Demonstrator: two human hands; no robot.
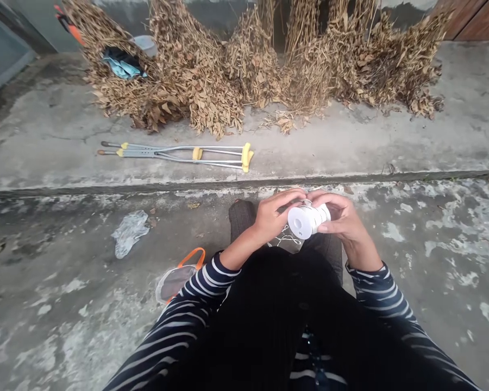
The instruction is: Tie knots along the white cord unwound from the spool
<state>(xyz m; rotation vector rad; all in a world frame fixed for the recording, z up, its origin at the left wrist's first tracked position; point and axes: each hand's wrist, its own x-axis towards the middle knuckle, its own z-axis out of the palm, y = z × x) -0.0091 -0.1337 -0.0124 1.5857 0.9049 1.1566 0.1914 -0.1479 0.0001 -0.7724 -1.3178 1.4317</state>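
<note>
Both hands meet at a white spool of cord [300, 223], held above my lap with its round, flat end tilted toward me. My right hand [340, 214] grips the spool's far end, thumb below and fingers over the top. From the other side, my left hand [272, 216] has its thumb and fingers closed at the spool's upper edge. Its fingertips are partly hidden, so whether they also pinch the cord does not show. Loose white cord [287, 237] hangs in loops beneath the spool, between my legs.
A pair of crutches [179, 154] with yellow pads lies on the raised concrete ledge [350, 146]. Dried plant bundles [212, 76] lean on the wall behind. A crumpled clear plastic bag [131, 232] and a bag with an orange handle [175, 282] lie at my left.
</note>
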